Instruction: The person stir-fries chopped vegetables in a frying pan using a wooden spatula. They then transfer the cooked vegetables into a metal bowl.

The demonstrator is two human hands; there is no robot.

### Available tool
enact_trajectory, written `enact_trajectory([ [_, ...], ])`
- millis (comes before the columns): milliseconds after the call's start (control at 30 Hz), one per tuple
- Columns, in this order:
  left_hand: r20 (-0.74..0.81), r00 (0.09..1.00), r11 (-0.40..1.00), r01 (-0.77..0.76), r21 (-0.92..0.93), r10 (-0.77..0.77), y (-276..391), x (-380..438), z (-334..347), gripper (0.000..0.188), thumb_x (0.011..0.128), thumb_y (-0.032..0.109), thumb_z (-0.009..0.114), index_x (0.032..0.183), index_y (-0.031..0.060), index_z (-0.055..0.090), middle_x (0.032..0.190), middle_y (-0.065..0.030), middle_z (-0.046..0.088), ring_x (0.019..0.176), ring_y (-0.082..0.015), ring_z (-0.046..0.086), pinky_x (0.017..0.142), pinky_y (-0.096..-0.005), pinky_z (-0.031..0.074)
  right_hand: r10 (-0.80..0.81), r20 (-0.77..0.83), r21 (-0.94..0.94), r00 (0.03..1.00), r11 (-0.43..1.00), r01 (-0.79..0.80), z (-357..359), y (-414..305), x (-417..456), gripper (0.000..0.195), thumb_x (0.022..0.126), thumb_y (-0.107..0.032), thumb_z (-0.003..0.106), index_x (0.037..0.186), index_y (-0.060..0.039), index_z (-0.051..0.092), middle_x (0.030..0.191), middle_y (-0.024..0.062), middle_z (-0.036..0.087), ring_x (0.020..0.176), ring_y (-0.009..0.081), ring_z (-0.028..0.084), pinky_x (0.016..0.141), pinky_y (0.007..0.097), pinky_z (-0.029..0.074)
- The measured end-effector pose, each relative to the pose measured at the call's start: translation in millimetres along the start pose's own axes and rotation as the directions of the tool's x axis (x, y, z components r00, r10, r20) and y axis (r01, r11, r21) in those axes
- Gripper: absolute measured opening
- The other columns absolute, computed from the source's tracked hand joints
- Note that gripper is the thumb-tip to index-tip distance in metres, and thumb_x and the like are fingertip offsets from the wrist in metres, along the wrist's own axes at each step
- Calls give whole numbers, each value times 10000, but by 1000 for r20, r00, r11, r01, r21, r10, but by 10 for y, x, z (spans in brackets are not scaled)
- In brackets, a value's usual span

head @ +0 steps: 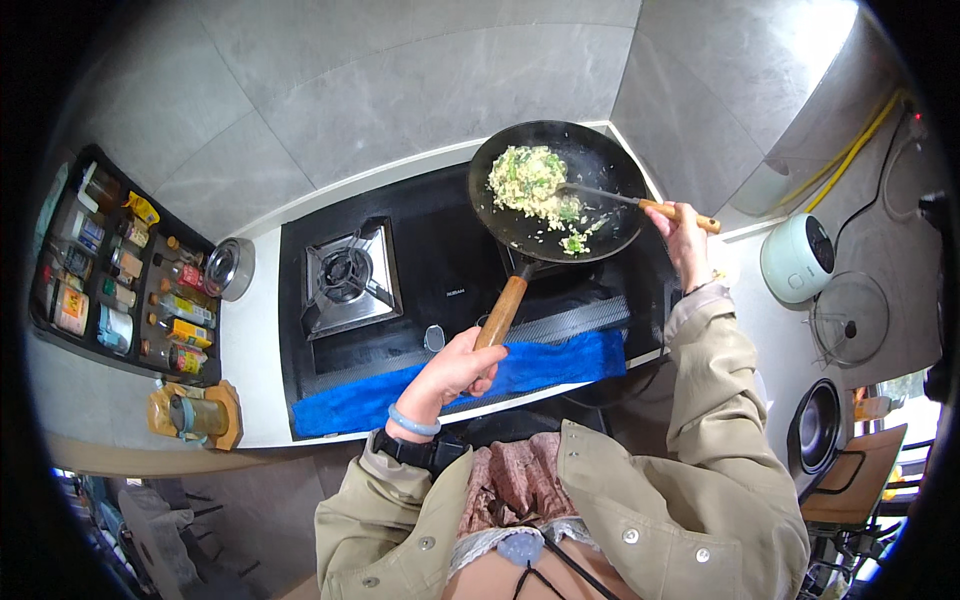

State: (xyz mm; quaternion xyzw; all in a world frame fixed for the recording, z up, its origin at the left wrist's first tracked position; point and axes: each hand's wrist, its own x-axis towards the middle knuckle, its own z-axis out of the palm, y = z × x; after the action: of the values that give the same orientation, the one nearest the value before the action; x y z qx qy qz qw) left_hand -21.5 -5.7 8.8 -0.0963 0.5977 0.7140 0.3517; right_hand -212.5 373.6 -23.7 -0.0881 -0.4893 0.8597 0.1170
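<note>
My left hand grips the wooden handle of a black wok. The wok sits tilted over the right-hand burner, which it mostly covers. My right hand is closed around the wooden grip of a metal spatula. Its blade meets a mound of food that looks like fried rice or scrambled egg with chopped greens, and the blade's tip is partly hidden there. Smaller bits lie lower on the wok's inner surface.
A left burner and a blue cloth are on the black cooktop. Left stands a black rack of seasonings beside a metal-lidded jar. At right are a pale green appliance, a glass lid and a dark pan.
</note>
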Motion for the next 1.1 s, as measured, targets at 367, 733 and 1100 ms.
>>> enact_trajectory([
  [367, -65, 998, 1000, -16, -24, 14, -23, -34, 56, 187, 893, 155, 605, 943, 55, 455, 650, -16, 480, 429, -61, 399, 364, -218, 261, -443, 333, -371, 832, 750, 548, -90, -435, -1812, 302, 983, -186, 460, 1058, 89, 561, 1034, 237, 626, 918, 370, 677, 795, 405, 578],
  [733, -91, 996, 999, 19, -50, -24, 59, -56, 119, 186, 876, 135, 605, 899, 51, 441, 636, -19, 473, 426, -68, 403, 368, -232, 277, -469, 524, -537, 711, 467, 703, -228, 27, -2041, 259, 912, -40, 422, 1105, 60, 561, 1051, 230, 589, 943, 345, 666, 835, 398, 571],
  [1100, -108, 994, 999, -20, -29, 17, -24, -29, 156, 193, 881, 147, 605, 898, 45, 442, 640, -8, 474, 443, -64, 415, 377, -228, 288, -435, 547, -684, 715, 260, 682, 199, -745, -1872, 123, 851, -23, 536, 929, 20, 621, 793, 147, 670, 731, 232, 674, 689, 309, 531],
])
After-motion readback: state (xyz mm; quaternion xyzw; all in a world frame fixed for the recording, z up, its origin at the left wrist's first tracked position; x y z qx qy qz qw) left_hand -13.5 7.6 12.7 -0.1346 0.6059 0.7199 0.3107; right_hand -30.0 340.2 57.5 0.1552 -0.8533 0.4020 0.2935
